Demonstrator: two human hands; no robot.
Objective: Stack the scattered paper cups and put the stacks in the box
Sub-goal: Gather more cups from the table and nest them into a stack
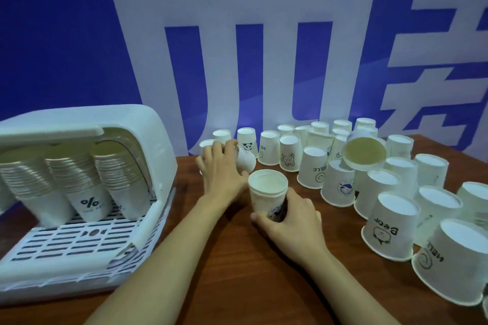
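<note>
Box (148, 124) at far left, lid up, three tall stacks (79, 166) already inside. My left hand (221, 166) curls round a tipped cup (247, 162) near the back row. My right hand (287, 216) grips a short stack (268, 191) standing on the tabletop (237, 258). Rightward, many loose cups (390, 221) wait upside down; most stacking remains.

We reach both bare forearms forward. Our right hand (286, 215) curls its fingers and thumb around the short cup stack (268, 194) from the right side. Our left hand (220, 166), just behind and left of that stack, grips a tipped cup (245, 162).
</note>
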